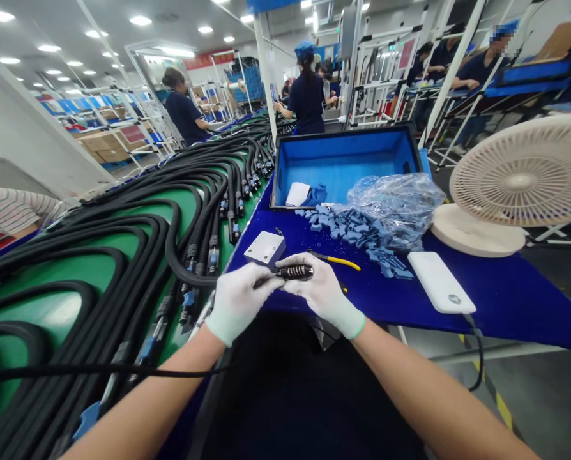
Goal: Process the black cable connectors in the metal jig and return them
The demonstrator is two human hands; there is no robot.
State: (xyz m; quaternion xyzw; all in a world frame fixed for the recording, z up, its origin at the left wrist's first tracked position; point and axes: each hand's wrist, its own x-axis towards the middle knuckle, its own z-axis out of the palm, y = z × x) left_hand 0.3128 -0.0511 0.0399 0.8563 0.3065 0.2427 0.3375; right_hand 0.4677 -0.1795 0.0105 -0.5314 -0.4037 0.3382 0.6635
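My left hand (240, 297), in a white glove, is closed around the end of a black hose (194, 279) that comes in from the left. On that end sits a dark fitting with a light spring-like coil (295, 272). The fingers of my right hand (317, 291), gloved too, pinch the fitting's far end. Just behind my hands lies a grey metal block (265, 247) with holes in its top. Yellow-handled pliers (340, 261) rest beyond my right hand, partly hidden by it. Loose blue plastic clips (352, 230) are heaped farther back.
Many black hoses (122, 243) run along a green conveyor (98, 297) at left. A blue bin (347, 160), a plastic bag (395, 204), a white power bank (441, 281) with a cable and a fan (525, 179) are around the blue tabletop (506, 306). Several people work beyond.
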